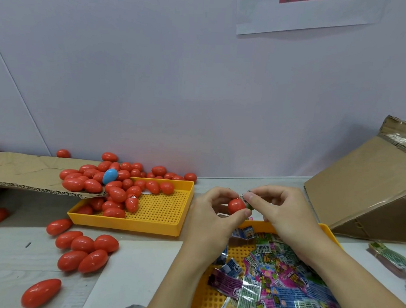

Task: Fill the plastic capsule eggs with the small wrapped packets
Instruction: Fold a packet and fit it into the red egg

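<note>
centrally: egg and packet meeting between two hands

just right of frame centre, left hand [212, 208] curled round a red capsule egg [236, 205], thumb below and fingers behind, gripping it. right hand [279, 208] beside it, thumb and forefinger pinching a small wrapped packet [247, 200] pressed against the egg's right side; cannot tell whether the egg is split open. both held above the far rim of a yellow perforated tray [217, 297] at lower right, heaped with loose packets [276, 278] in pink, green, blue and purple wrappers.

left of centre, a second yellow tray [167, 212] holding a pile of red eggs [117, 197] in its left half, right half bare. overhanging its far left corner, a flat cardboard sheet [24, 170] bearing more red eggs and one blue egg [110, 176]. more red ones along the wall behind.

lower left, a loose cluster of red eggs [86, 251] on the grey table [14, 262], one apart [41, 293] near the bottom edge. white sheet [133, 271] lying bottom centre, under the left forearm. tilted cardboard box [362, 189] at right edge, a bundle of green packets [389, 257] below it. pale wall [177, 83] behind, paper sheet [305, 17] pinned at upper right.
</note>
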### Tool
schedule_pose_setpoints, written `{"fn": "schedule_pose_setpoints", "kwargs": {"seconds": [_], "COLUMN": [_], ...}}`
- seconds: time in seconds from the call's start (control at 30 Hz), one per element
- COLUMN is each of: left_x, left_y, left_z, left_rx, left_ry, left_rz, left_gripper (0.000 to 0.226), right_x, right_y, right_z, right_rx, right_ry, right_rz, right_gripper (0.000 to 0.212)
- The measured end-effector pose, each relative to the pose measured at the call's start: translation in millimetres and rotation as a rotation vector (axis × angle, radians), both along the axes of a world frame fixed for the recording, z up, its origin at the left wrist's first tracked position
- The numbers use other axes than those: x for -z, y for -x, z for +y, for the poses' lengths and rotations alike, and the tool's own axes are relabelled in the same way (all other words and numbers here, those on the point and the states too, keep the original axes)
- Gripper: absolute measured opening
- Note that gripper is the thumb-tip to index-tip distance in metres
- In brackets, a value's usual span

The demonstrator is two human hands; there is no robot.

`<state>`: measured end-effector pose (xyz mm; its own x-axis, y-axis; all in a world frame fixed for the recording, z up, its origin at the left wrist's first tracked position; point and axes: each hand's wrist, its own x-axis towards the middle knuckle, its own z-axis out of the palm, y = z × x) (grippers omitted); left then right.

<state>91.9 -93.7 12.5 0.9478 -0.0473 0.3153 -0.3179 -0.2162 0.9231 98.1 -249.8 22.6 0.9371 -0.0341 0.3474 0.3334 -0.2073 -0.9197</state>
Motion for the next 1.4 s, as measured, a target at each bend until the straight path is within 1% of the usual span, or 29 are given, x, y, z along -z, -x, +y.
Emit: {"fn": "schedule_pose_setpoints", "kwargs": {"seconds": [0.1, 0.47, 0.63, 0.7, 0.8, 0.9, 1.0, 1.23, 1.3, 1.4], "left_x": [0.0, -1.0, -0.8, -0.5, -0.3, -0.8, -2.0, -3.3, -3.7, -3.3], "left_y": [0.2, 1.2, 2.1, 2.4, 2.2, 0.8, -0.1, 0.3, 0.3, 0.5], "left_z": [-0.2, -1.1, -1.3, -1.9, -2.5, -0.4, 1.7, 1.5, 1.3, 0.5], "left_rx": [-0.014, -0.038, -0.046, -0.041, -0.046, -0.056, -0.050, -0.031, -0.026, -0.019], "left_ry": [-0.041, -0.111, -0.173, -0.182, -0.115, 0.001, 0.081, 0.196, 0.215, 0.251], "left_rz": [-0.027, -0.058, -0.106, -0.121, -0.098, -0.047, -0.036, -0.008, -0.004, -0.004], "left_gripper": [0.030, 0.029, 0.026, 0.020, 0.016, 0.019, 0.018, 0.016, 0.016, 0.018], "right_x": [0.1, 1.1, 0.4, 0.4, 1.5, 2.3, 2.3, 4.4, 4.5, 5.7], "right_y": [-0.6, -1.3, 0.1, 0.3, 1.3, 3.5, 4.9, 2.6, 2.5, 3.6], "right_z": [-0.5, -1.2, -0.3, 0.3, 0.5, 1.8, 3.7, 4.2, 4.5, 6.9], "right_rx": [-0.019, -0.031, -0.022, -0.005, -0.009, -0.011, 0.002, 0.019, 0.035, 0.066], "right_ry": [-0.020, 0.027, 0.124, 0.149, 0.137, 0.155, 0.202, 0.249, 0.309, 0.457], "right_rz": [0.007, 0.003, -0.059, -0.078, -0.068, -0.084, -0.134, -0.176, -0.203, -0.247], "right_gripper": [0.004, 0.007, 0.019, 0.016, 0.009, 0.020, 0.029, 0.030, 0.030, 0.036]}}
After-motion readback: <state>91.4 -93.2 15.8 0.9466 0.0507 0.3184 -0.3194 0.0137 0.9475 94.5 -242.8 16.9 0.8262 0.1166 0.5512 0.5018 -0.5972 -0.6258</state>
